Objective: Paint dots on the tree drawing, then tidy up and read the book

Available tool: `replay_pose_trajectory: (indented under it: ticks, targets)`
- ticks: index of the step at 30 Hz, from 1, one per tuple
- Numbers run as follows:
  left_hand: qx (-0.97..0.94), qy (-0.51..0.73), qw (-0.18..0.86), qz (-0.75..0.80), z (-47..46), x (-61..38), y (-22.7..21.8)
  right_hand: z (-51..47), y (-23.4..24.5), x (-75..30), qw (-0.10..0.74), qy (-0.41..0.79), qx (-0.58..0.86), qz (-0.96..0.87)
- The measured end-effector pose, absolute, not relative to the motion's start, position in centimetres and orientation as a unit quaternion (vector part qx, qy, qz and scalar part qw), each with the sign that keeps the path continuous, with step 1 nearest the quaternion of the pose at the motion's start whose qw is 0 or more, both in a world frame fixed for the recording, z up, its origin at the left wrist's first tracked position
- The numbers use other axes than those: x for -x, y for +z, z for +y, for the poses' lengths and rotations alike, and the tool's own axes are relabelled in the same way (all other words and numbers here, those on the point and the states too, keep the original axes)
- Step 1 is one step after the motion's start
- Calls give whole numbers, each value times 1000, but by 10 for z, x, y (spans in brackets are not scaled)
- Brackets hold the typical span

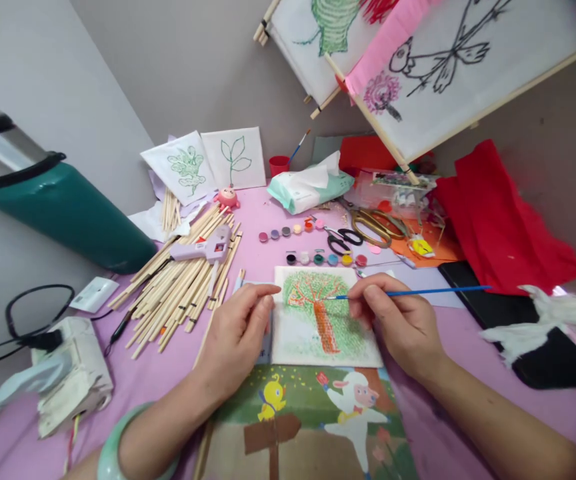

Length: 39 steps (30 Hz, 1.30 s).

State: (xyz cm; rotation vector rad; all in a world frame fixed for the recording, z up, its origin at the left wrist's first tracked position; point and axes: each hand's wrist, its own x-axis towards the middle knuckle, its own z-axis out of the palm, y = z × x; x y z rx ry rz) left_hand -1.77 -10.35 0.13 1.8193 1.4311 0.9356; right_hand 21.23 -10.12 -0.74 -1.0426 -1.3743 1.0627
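Right fingers pinch a paintbrush over tree artwork — speckled green, orange-trunked.

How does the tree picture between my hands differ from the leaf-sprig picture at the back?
The tree picture lies low in front of you, while the leaf-sprig picture stands propped up. The tree picture is filled with green dabs and an orange trunk; the leaf-sprig picture shows only green outlines. Your right hand holds a paintbrush over the tree picture; no hand is at the leaf-sprig picture. Both have green on white.
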Motion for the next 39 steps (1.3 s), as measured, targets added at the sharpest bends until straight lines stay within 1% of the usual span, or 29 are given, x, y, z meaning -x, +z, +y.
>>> replay_pose_trajectory:
  ticks: [5, 9, 16, 23, 31, 39]
  targets:
    - [-650, 406, 419, 487, -99, 13, -1, -100, -10, -215, 529, 456, 421, -579]
    - [-588, 443, 453, 503, -99, 11, 4, -103, -11, -213, 517, 489, 401, -577]
    - [-576, 409, 482, 518, -102, 8, 16, -110, -6, -205, 517, 554, 344, -554]
    - [-521, 416, 570, 480, -104, 6, 15, -108, -3, -199, 538, 544, 337, -548]
    - [-537, 399, 583, 460, -108, 6, 16, -108, -5, -196, 539, 538, 344, -548]
    - [-603, 370, 529, 469, -112, 4, 17, -110, -2, -191, 535, 526, 359, -556]
